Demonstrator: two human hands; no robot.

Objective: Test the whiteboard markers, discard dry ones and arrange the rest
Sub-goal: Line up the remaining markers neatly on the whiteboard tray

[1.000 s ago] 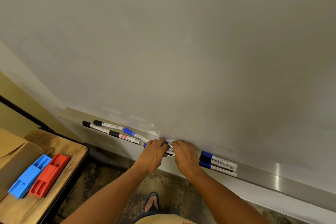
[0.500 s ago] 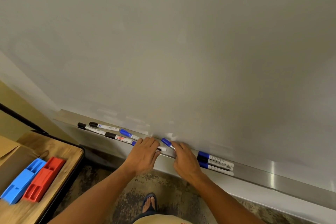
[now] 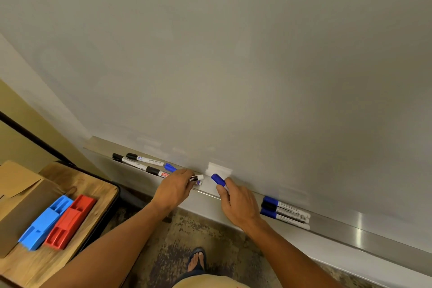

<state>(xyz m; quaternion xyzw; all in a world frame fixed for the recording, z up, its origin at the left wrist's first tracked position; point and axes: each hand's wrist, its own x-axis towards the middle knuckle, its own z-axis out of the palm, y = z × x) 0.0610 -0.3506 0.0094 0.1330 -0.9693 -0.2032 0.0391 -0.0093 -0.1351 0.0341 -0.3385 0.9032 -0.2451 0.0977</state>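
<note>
The right hand (image 3: 237,206) pinches a blue-capped marker (image 3: 218,180), cap up, just above the tray (image 3: 374,238) below the whiteboard (image 3: 233,65). The left hand (image 3: 174,190) grasps a black marker (image 3: 196,178) lying on the tray. Three markers (image 3: 285,213) lie toward the tray's right end, others (image 3: 140,162) toward its left end.
</note>
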